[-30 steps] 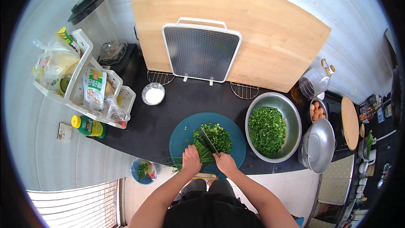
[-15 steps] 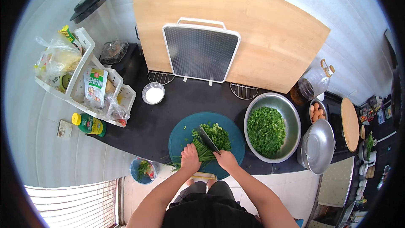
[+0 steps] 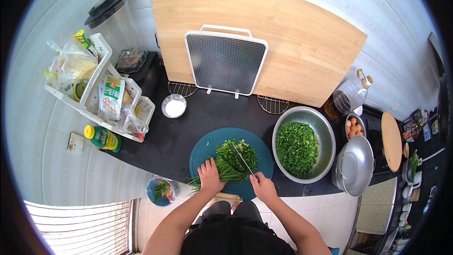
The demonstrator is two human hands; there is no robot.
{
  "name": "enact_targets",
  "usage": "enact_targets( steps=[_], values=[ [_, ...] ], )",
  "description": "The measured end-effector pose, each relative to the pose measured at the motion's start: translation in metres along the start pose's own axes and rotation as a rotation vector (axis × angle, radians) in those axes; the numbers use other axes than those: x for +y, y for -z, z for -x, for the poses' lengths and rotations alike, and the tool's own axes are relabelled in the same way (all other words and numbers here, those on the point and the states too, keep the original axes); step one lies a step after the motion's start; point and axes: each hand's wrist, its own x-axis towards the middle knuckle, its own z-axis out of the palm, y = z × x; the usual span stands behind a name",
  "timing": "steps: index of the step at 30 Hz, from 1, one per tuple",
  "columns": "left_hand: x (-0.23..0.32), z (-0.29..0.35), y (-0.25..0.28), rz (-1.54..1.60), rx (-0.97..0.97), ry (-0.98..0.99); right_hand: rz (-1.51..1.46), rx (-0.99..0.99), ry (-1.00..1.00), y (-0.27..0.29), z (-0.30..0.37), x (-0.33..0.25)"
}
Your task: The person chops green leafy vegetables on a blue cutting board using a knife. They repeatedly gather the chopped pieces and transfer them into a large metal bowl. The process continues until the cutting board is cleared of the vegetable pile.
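Observation:
A round dark teal cutting board [image 3: 202, 146] lies at the counter's front edge. My left hand [image 3: 210, 176] grips a bunch of long green chives [image 3: 228, 170] against it, their ends sticking out past the hand toward the lower left. In my right hand [image 3: 264, 188] is the handle of a kitchen knife [image 3: 243, 160]. Its blade slants up and left between the whole stalks and a heap of chopped chives [image 3: 247, 151]. To the right stands a large steel bowl [image 3: 329, 155] holding a mound of finely chopped greens [image 3: 297, 147].
A small bowl of white powder [image 3: 174, 106] stands behind the board. Further right are a metal pot [image 3: 354, 165], a bowl of eggs [image 3: 354, 127] and a jug [image 3: 351, 95]. White tiered baskets [image 3: 96, 111] and a green bottle [image 3: 103, 138] stand left; a bin [image 3: 162, 191] is below.
The knife blade has shifted slightly right, away from my left fingers, and my right hand has moved a little right and down. My left hand still rests on the chives.

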Motion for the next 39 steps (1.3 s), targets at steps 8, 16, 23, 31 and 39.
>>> enact_targets(
  steps=[8, 16, 23, 31, 39],
  values=[
    [-0.01, -0.004, -0.005, 0.013, -0.157, -0.081, 0.058, -0.01, 0.03, -0.026, 0.016, -0.002],
    [-0.012, -0.008, -0.015, -0.004, -0.151, -0.138, 0.222, -0.069, -0.048, -0.05, 0.0, -0.002],
    [-0.013, -0.008, -0.017, 0.025, -0.158, -0.16, 0.294, -0.071, -0.031, -0.082, -0.038, 0.0],
    [-0.016, -0.006, -0.013, 0.04, -0.096, -0.155, 0.115, 0.033, -0.061, -0.075, -0.05, 0.0],
    [-0.018, -0.006, 0.0, 0.038, -0.136, -0.108, 0.217, 0.005, 0.09, -0.032, -0.013, -0.014]
  ],
)
